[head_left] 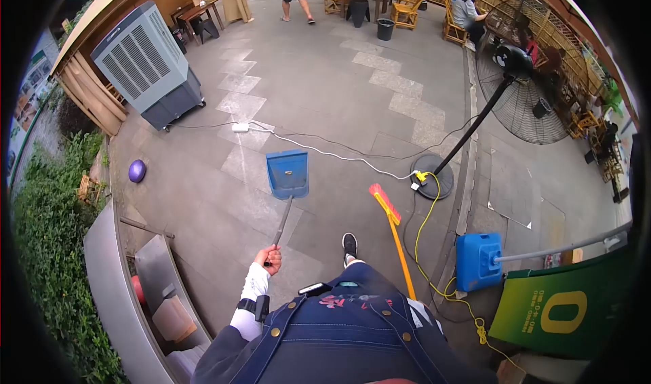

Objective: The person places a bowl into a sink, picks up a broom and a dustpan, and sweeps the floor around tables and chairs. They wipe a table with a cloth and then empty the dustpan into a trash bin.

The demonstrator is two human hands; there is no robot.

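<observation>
My left hand (268, 259), in a white sleeve with a dark band at the wrist, is closed round the grey handle of a blue dustpan (288, 159). The pan is held out in front of me; a small pale spot shows on it, too small to name. To the right, a broom (398, 245) with an orange stick and red bristles slants away from my body. Its near end disappears beside my apron (339, 330). My right hand does not show, so what it holds cannot be seen.
Cables and a white power strip (241, 127) cross the paving. A pedestal fan (505, 65) stands right, near a blue umbrella base (479, 262). An air cooler (146, 62), a purple ball (137, 171) and a metal counter (122, 302) are left. People are at the back.
</observation>
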